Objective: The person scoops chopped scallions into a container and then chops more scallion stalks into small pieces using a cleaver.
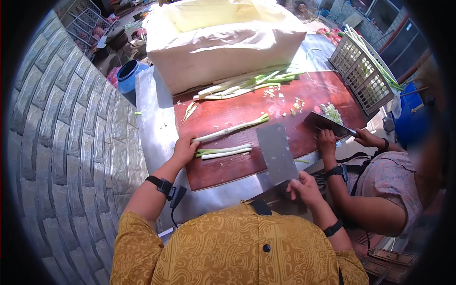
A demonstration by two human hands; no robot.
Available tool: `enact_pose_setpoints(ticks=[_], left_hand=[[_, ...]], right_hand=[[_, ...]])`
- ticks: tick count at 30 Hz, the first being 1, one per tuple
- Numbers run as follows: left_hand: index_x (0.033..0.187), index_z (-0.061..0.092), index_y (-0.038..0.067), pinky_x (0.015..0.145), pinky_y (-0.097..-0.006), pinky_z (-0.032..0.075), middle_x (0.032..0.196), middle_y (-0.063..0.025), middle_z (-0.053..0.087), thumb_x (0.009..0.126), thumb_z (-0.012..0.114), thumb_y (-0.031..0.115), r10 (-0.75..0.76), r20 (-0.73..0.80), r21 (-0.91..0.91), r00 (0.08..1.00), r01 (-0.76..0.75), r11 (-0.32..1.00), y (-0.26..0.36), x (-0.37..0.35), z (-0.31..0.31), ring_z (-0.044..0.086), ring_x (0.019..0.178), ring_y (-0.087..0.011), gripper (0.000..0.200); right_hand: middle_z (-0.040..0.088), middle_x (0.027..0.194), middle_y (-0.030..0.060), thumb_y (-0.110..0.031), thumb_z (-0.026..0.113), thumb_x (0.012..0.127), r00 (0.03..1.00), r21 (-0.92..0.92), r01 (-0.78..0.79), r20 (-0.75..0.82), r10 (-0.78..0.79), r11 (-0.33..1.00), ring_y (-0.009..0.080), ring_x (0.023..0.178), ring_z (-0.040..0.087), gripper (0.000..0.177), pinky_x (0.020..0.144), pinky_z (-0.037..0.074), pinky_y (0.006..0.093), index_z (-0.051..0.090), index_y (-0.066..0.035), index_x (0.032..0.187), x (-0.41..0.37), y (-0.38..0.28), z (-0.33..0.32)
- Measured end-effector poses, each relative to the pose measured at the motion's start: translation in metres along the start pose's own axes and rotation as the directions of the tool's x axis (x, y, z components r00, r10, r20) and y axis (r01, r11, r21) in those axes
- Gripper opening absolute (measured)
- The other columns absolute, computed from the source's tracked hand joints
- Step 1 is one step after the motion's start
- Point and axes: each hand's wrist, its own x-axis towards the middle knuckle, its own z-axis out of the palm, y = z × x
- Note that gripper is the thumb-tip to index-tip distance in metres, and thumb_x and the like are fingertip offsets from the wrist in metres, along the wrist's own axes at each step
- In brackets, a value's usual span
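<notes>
My left hand [184, 149] is closed around the near end of a long green onion [232, 128], which points away to the right over the red cutting board [223, 171]. Two shorter cut lengths of green onion [225, 152] lie side by side just right of that hand. My right hand [306, 189] is curled at the near end of a cleaver [277, 154], whose broad grey blade shows its flat side over the board's front edge. The handle is hidden by my fingers. Further back, a pile of green onions [247, 86] lies along the board.
On my right a co-worker's hands [327, 142] work with another knife [330, 124] beside chopped onion [331, 113]. A large cloth-lined white box [223, 57] stands behind the board. A plastic crate [361, 71] holds more onions. A brick wall [71, 152] runs along the left.
</notes>
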Motion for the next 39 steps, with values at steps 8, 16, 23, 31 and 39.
enact_pose_setpoints(ticks=[8, 16, 23, 31, 39], left_hand=[[0.105, 0.066, 0.008, 0.076, -0.0374, 0.05, 0.092, -0.0134, 0.066, 0.077, 0.068, 0.014, -0.039, -0.039, 0.048, 0.999, 0.041, 0.998, -0.001, 0.004, 0.011, 0.064, 0.085, -0.029, 0.028], [0.092, 0.072, 0.013, 0.086, -0.0394, 0.045, 0.092, -0.0111, 0.06, 0.077, 0.067, 0.021, -0.064, -0.027, 0.222, 0.998, 0.068, 0.973, 0.028, 0.01, 0.02, 0.056, 0.095, -0.0303, 0.018], [0.092, 0.072, 0.015, 0.086, -0.0381, 0.044, 0.09, -0.0091, 0.057, 0.078, 0.066, 0.022, -0.057, -0.016, 0.216, 0.998, 0.059, 0.975, 0.022, 0.012, 0.025, 0.053, 0.096, -0.0288, 0.017], [0.088, 0.072, 0.016, 0.082, -0.0364, 0.046, 0.087, -0.0067, 0.056, 0.077, 0.066, 0.02, 0.044, -0.049, 0.236, 0.998, -0.031, 0.971, 0.016, 0.011, 0.027, 0.053, 0.094, -0.0264, 0.013], [0.083, 0.07, 0.015, 0.078, -0.0375, 0.047, 0.087, -0.0054, 0.056, 0.077, 0.065, 0.018, 0.117, -0.062, 0.272, 0.991, -0.096, 0.958, 0.009, 0.014, 0.031, 0.054, 0.091, -0.0257, 0.008]], right_hand=[[0.057, 0.065, 0.0099, -0.013, 0.054, 0.09, 0.986, -0.5, 0.057, -0.107, -0.127, 0.864, 0.0199, 0.054, 0.057, 0.011, 0.05, 0.044, 0.0311, 0.053, -0.003, 0.094, 0.031, -0.01, 0.018], [0.06, 0.075, 0.0251, -0.016, 0.056, 0.087, 0.913, -0.874, 0.211, 0.017, -0.408, 0.437, 0.0442, 0.075, 0.058, 0.017, 0.065, 0.046, 0.0508, 0.05, -0.002, 0.091, 0.073, -0.006, 0.045], [0.06, 0.071, 0.0227, -0.017, 0.055, 0.087, 0.912, -0.927, 0.218, 0.082, -0.402, 0.305, 0.0429, 0.069, 0.059, 0.016, 0.062, 0.046, 0.0513, 0.048, -0.002, 0.085, 0.085, -0.007, 0.047], [0.061, 0.069, 0.0216, -0.018, 0.051, 0.088, 0.941, -0.967, 0.196, 0.139, -0.309, 0.162, 0.0401, 0.066, 0.061, 0.017, 0.061, 0.049, 0.0491, 0.048, -0.002, 0.082, 0.095, -0.013, 0.048], [0.061, 0.07, 0.0249, -0.017, 0.044, 0.088, 0.968, -0.976, 0.165, 0.133, -0.215, 0.139, 0.0426, 0.065, 0.061, 0.018, 0.062, 0.049, 0.052, 0.05, 0.0, 0.083, 0.124, -0.019, 0.051]])
